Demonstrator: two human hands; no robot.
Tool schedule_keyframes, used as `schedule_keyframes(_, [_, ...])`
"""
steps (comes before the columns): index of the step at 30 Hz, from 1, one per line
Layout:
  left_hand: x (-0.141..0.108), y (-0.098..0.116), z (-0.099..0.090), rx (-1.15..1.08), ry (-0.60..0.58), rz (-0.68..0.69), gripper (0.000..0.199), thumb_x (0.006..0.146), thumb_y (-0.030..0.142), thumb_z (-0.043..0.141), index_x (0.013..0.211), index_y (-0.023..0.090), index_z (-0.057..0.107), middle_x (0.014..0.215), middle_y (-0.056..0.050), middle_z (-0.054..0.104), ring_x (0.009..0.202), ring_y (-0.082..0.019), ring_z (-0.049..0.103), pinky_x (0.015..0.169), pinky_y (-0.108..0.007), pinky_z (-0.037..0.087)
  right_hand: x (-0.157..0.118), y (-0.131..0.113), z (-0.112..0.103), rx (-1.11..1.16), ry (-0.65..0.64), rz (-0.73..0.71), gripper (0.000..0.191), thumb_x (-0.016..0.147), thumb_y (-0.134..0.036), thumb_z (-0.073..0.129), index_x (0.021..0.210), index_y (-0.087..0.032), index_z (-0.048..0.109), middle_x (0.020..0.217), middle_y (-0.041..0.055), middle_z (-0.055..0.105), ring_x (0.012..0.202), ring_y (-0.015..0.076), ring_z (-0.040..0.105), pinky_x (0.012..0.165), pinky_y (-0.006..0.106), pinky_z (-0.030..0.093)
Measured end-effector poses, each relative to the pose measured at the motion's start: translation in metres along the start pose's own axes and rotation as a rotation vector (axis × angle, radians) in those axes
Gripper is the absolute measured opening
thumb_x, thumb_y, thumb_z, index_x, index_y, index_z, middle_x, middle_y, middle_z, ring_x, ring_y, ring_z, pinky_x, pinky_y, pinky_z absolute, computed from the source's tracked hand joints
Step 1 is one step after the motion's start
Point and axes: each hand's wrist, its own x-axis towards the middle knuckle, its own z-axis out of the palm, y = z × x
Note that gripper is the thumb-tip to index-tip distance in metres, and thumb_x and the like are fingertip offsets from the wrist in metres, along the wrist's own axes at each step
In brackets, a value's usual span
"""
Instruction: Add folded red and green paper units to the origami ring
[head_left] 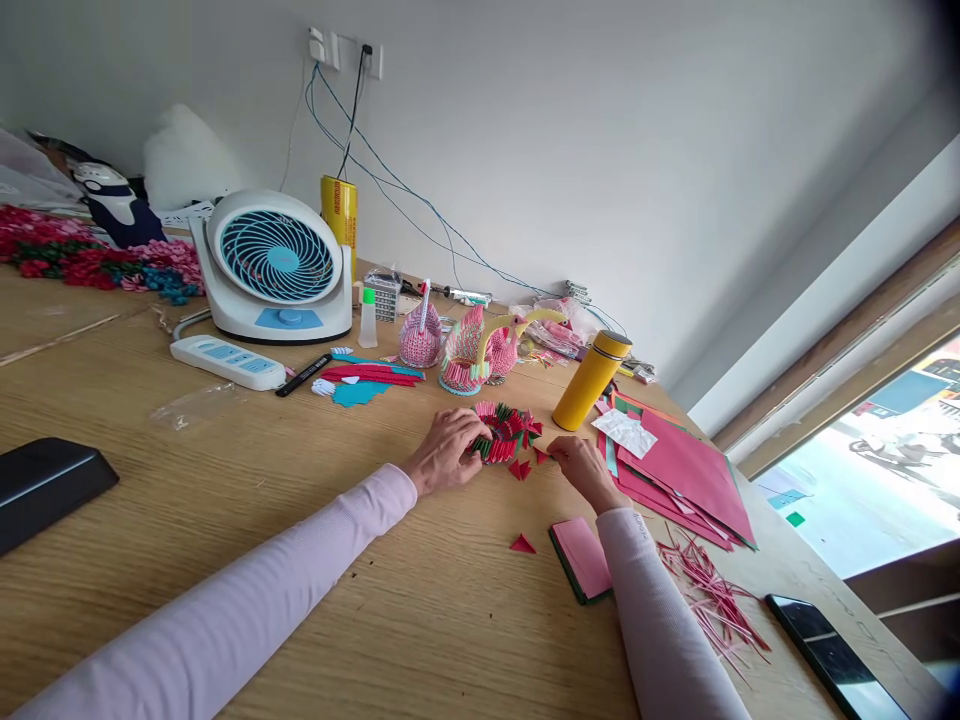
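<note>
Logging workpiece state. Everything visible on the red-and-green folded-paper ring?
The folded-paper ring looks built from many small, pleated pieces in red and dark green, with spiky red points on its right side. It sits on the wooden tabletop, its left edge held by the left hand. Whether the ring is fully closed can't be told.

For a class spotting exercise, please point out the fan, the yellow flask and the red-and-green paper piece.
Fan (283, 260): head view, grille hub.
Yellow flask (588, 388): head view, middle of body.
Red-and-green paper piece (509, 430): head view, red folds near middle.
</note>
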Motion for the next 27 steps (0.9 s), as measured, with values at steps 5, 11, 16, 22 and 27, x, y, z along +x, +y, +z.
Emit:
schedule_keyframes(5, [0.002,0.006,-0.005,-0.02,0.086,0.005,0.032,0.075,0.013,0.051,0.106,0.019,0.057,0.106,-0.006,0.065,0.111,-0.025,0.053,0.101,-0.041,0.036,-0.003,-0.001,-0.015,-0.004,-0.054,-0.008,0.023,0.086,-0.017,0.059,0.103,-0.018,0.074,0.094,0.0074,0.076,0.088,0.0204,0.071,0.079,0.027,0.049])
schedule_keyframes(11, [0.006,0.021,-0.011,-0.038,0.12,0.035,0.03,0.079,0.009,0.047,0.107,0.017,0.057,0.111,-0.008,0.063,0.114,-0.022,0.052,0.104,-0.038,0.035,-0.01,0.008,-0.03,-0.062,-0.1,0.063,0.025,0.085,-0.02,0.059,0.105,-0.015,0.072,0.092,0.0119,0.074,0.088,0.0252,0.068,0.072,0.031,0.046])
schedule_keyframes(16, [0.011,0.031,-0.013,-0.053,0.122,0.057,0.029,0.081,0.007,0.045,0.104,0.019,0.057,0.109,-0.006,0.064,0.115,-0.022,0.053,0.105,-0.038,0.036,-0.013,0.009,-0.026,-0.033,-0.135,0.032,0.027,0.078,-0.009,0.061,0.1,-0.02,0.072,0.09,0.0071,0.073,0.09,0.022,0.066,0.075,0.029,0.045])
schedule_keyframes(22, [0.014,0.041,-0.014,-0.093,0.154,0.085,0.03,0.081,0.004,0.045,0.103,0.018,0.058,0.106,-0.007,0.066,0.111,-0.022,0.056,0.102,-0.039,0.039,-0.013,0.0,-0.025,0.094,-0.14,0.001,0.018,0.069,-0.001,0.059,0.067,-0.017,0.066,0.073,0.0052,0.071,0.076,0.0197,0.067,0.067,0.026,0.047])
schedule_keyframes(27, [0.022,0.057,-0.014,-0.261,0.158,-0.042,0.025,0.087,0.01,0.044,0.105,0.018,0.059,0.105,-0.008,0.068,0.099,-0.02,0.063,0.093,-0.036,0.047,-0.016,-0.029,-0.051,0.518,-0.11,-0.049,0.016,0.085,-0.026,0.058,0.091,-0.015,0.067,0.074,0.004,0.073,0.07,0.0167,0.07,0.067,0.027,0.055])
